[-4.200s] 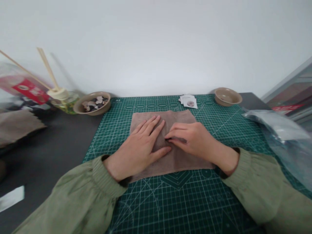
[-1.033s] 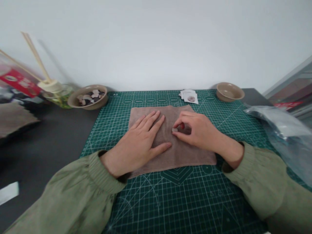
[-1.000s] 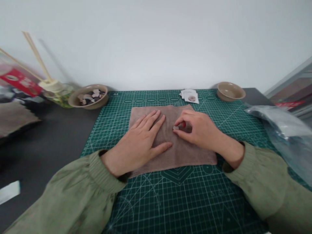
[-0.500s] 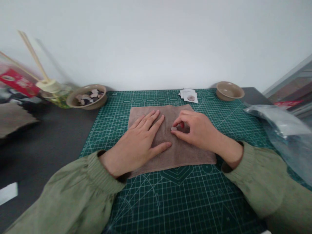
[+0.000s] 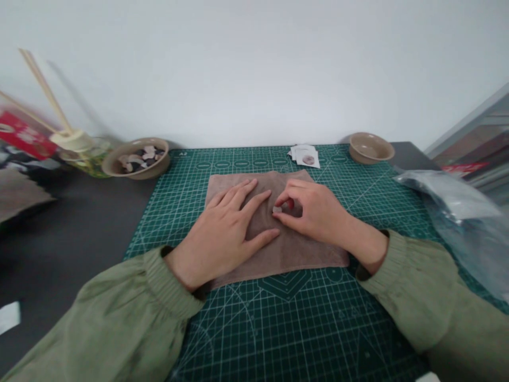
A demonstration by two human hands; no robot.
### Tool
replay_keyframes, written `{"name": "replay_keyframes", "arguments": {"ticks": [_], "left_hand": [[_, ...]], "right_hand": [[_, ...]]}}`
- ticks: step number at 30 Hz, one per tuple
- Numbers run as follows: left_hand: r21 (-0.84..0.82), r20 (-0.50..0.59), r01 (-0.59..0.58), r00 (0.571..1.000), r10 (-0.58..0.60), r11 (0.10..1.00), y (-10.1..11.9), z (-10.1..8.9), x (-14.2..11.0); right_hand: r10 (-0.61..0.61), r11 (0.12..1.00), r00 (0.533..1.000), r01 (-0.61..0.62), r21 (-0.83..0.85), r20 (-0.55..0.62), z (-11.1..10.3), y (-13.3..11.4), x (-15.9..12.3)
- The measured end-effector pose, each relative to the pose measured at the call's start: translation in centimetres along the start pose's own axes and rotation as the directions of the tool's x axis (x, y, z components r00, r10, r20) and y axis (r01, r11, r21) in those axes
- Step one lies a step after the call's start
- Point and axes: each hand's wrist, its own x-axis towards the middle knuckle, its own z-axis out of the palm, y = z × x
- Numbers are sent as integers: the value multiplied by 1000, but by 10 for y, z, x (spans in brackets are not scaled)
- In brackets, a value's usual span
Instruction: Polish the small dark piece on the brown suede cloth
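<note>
A brown cloth [image 5: 314, 249] lies spread on a green cutting mat [image 5: 286, 323]. My left hand [image 5: 222, 233] rests flat on the cloth's left half, fingers stretched out and apart. My right hand [image 5: 314, 212] sits on the cloth's middle, thumb and fingers pinched around a small grey and red stone-like piece [image 5: 278, 208] held against the fabric. Both arms wear olive-green sleeves.
A tan bowl of small stones [image 5: 136, 157] stands at the mat's far left corner beside a reed diffuser [image 5: 77, 146]. An empty tan bowl [image 5: 371, 148] and small white packets [image 5: 304, 155] lie at the far edge. A clear plastic bag [image 5: 465, 223] lies on the right.
Earlier my right hand lay flatter on the cloth; it has curled into a pinch on the small piece. The left hand stays flat. The view has drifted slightly.
</note>
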Motion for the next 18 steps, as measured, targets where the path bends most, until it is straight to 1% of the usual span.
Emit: {"name": "replay_keyframes", "arguments": {"ticks": [5,8,11,16,18], "left_hand": [[14,33,-16,999,15,1000,-2,2,0],[8,37,-16,999,16,1000,-4,2,0],[-5,35,-17,999,17,1000,-3,1,0],[-8,37,-14,999,14,1000,-2,1,0],[-3,38,-13,999,13,1000,-2,1,0]], "right_hand": [[-8,1000,1000,8,22,3,1,-2,3],[-41,997,998,38,73,43,-1,-2,2],[-26,998,998,22,58,65,-6,0,-2],[-29,999,998,28,28,58,-9,3,-4],[-28,999,999,28,22,30,-9,3,-3]]}}
